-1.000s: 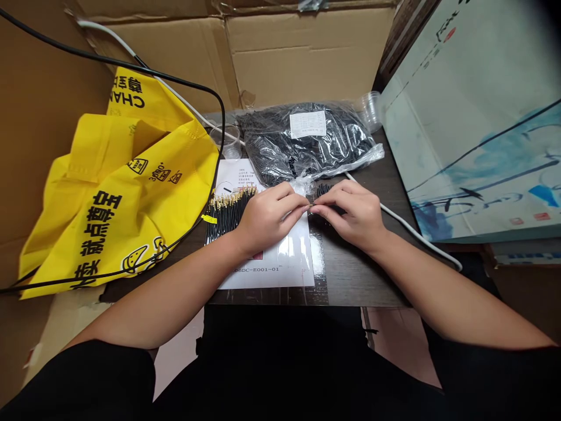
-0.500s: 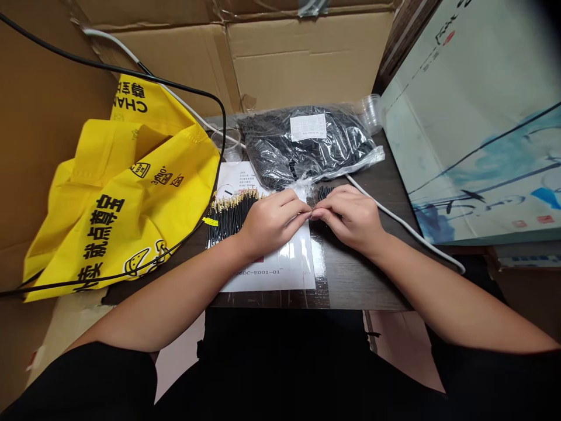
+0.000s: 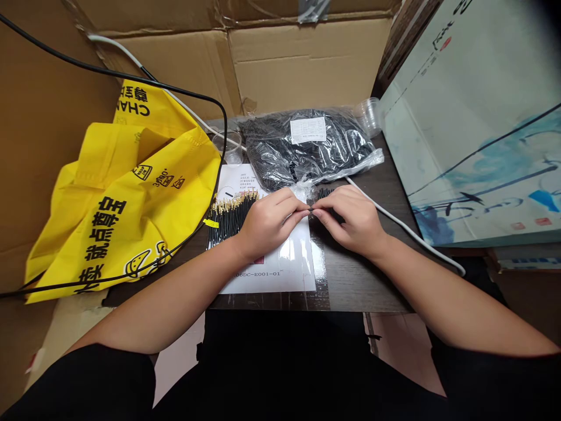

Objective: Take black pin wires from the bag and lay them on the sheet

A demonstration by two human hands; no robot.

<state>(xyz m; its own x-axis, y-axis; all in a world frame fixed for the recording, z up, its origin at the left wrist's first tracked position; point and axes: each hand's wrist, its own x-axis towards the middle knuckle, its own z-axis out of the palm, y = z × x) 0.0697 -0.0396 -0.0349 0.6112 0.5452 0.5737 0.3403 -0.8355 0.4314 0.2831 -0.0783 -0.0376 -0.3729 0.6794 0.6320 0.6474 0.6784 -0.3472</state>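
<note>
My left hand (image 3: 274,219) and my right hand (image 3: 350,219) meet fingertip to fingertip above the table. Each is closed in a pinch. A tiny dark piece (image 3: 311,209) shows between the fingertips, too small to name. Beside my left hand lies a row of thin black wires (image 3: 230,221) with gold-coloured tips, on a printed white sheet (image 3: 295,272). Part of that row is covered by the hand. Just behind my right fingers is a small pile of short black pieces (image 3: 324,192), partly hidden.
A clear plastic bag full of black items (image 3: 272,149) lies behind my hands, with clear plastic cups (image 3: 370,117) nearby. On the left is a yellow bag (image 3: 105,204) crossed by a black cable (image 3: 184,89). A white cable (image 3: 405,228) and a painted panel (image 3: 491,152) stand right.
My fingertips stay together almost in place, with my right fingers slightly shifted and the dark piece between them showing more clearly. The whole view has shifted a little.
</note>
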